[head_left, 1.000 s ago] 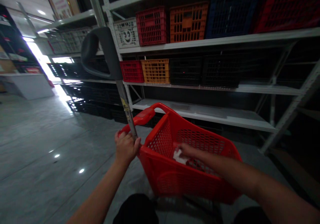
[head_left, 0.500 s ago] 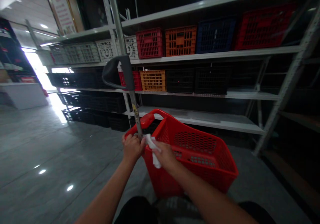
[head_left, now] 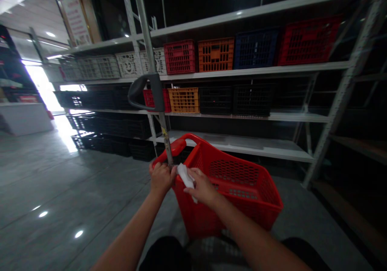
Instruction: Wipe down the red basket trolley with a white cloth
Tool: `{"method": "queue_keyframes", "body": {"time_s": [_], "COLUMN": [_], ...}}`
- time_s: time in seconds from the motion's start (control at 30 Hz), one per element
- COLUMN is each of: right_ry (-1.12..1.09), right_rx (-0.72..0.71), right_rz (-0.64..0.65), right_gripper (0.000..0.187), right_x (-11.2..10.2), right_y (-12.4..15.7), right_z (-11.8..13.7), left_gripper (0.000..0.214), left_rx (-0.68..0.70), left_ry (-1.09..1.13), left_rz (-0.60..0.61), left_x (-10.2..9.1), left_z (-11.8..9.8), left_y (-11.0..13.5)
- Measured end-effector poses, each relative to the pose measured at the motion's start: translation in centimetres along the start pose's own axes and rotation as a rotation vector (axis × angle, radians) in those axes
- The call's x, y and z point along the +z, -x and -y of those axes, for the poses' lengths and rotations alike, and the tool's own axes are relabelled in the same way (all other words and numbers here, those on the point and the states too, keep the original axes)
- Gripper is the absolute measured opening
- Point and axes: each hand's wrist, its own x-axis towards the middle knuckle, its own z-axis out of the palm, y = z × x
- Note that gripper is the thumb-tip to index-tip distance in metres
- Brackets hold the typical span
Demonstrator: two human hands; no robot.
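My left hand (head_left: 162, 178) is closed around the end of the red shopping basket (head_left: 232, 158), by its red handle and at the foot of the metal pole (head_left: 166, 138). A dark grey looped grip (head_left: 156, 93) sits higher up on that pole. My right hand (head_left: 202, 187) pinches a crumpled white cloth or tissue (head_left: 185, 177) just right of my left hand, over the basket's near rim. Inside the basket, its perforated walls and floor show. What lies under my left fingers is hidden.
A metal shelf rack (head_left: 242, 74) runs behind the basket. It carries several plastic crates, among them an orange crate (head_left: 215, 55), a blue crate (head_left: 256, 49) and a yellow crate (head_left: 184, 100). Shiny grey floor tiles (head_left: 90, 190) extend to the left.
My right hand has shifted slightly, its thumb now lifted apart, and the white cloth lies differently in its fingers. My left hand keeps its hold. The camera view has moved a little.
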Motion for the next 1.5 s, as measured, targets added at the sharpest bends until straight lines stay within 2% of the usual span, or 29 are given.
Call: {"method": "queue_keyframes", "body": {"time_s": [0.13,0.27,0.43,0.53,0.7,0.8,0.9,0.97,1.03,1.13,1.2,1.33,1.5], "right_ry": [-0.015,0.088,0.249,0.331,0.387,0.369,0.154,-0.06,-0.134,0.135,0.34,0.423,0.512], "right_rx": [0.004,-0.016,0.071,0.166,0.322,0.383,0.352,0.368,0.405,0.376,0.298,0.132,0.28], "right_rz": [-0.037,0.015,0.058,0.059,0.042,-0.092,-0.297,-0.321,-0.263,-0.159,-0.13,-0.053,0.1], "right_gripper": [0.045,0.04,0.029,0.027,0.026,0.021,0.014,0.02,0.029,0.032,0.035,0.041,0.055], "right_x": [1.1,2.1,1.7,0.1,-4.3,-6.7,-7.7,-7.4,-6.6,-4.9,-3.7,-1.5,0.1], "right_y": [-1.1,-1.8,-1.3,0.7,6.4,8.2,7.1,5.6,4.2,3.4,3.5,4.0,3.5], "right_z": [0.6,1.0,0.4,-1.3,-5.2,-5.8,-4.8,-3.9,-3.4,-3.3,-3.5,-3.8,-3.2], "left_gripper": [0.038,0.038,0.038,0.039,0.039,0.039,0.037,0.037,0.037,0.037,0.037,0.037,0.038], "left_rx": [-0.011,-0.011,-0.005,-0.005,-0.012,-0.001,0.006,0.007,0.011,0.014,0.01,0.008,-0.001], "left_ry": [-0.007,-0.012,0.001,0.005,0.01,0.015,0.016,0.007,0.0,-0.004,-0.003,0.004,0.01], "left_rz": [-0.002,0.006,0.015,0.016,0.007,-0.01,-0.027,-0.021,-0.013,-0.02,-0.027,-0.032,-0.027], "left_x": [0.1,0.3,0.5,0.5,0.6,0.8,0.9,0.9,0.9,0.9,0.9,0.9,0.7], "left_z": [0.0,0.1,0.2,0.2,0.2,0.3,0.3,0.3,0.3,0.3,0.3,0.3,0.2], "left_y": [0.0,-0.1,-0.2,-0.2,-0.3,-0.3,-0.3,-0.4,-0.4,-0.3,-0.3,-0.3,-0.3]}}
